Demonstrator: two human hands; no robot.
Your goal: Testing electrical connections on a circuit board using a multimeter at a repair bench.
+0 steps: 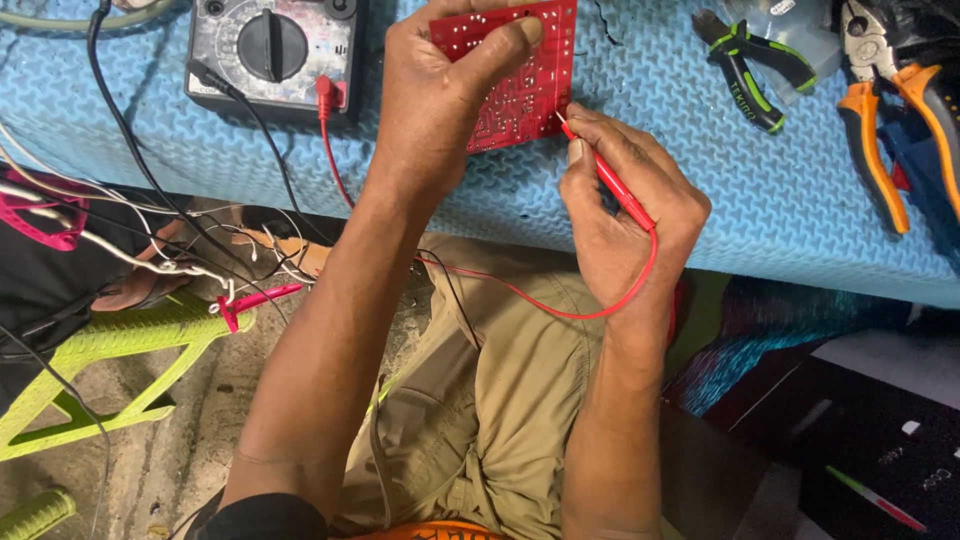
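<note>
While both hands work at the near edge of the blue, wavy-textured foam mat [700, 200] that covers the tabletop, the largest item on it is the grey analogue multimeter with a black rotary dial [272, 50], lying at the far left with a black lead and a red lead plugged into its lower edge.

The flat red printed circuit board [520, 85] sits just right of the meter, tilted up off the mat. The left hand [435, 100] grasps it, thumb pressed across the upper face, the other fingers hidden behind. Judgement: the board is light, thin and stiff, with solder points and possibly sharp pins on its faces; best gripped by its bare edges, as a flat pinch over the tracks could stress joints.

The right hand [630, 205] is closed in a pen-like pinch on the slim red test probe [610, 185], whose metal tip touches the board's lower right edge. Its thin red wire [600, 312] loops below the wrist, back toward the meter. Judgement: the probe is light and rigid, with a smooth plastic shaft; a hold near the tip gives control, and the flexible lead may tug.

At the far right lie orange-handled pliers [880, 140] and smaller green-and-black-handled cutters [750, 75], well apart from both hands.
</note>
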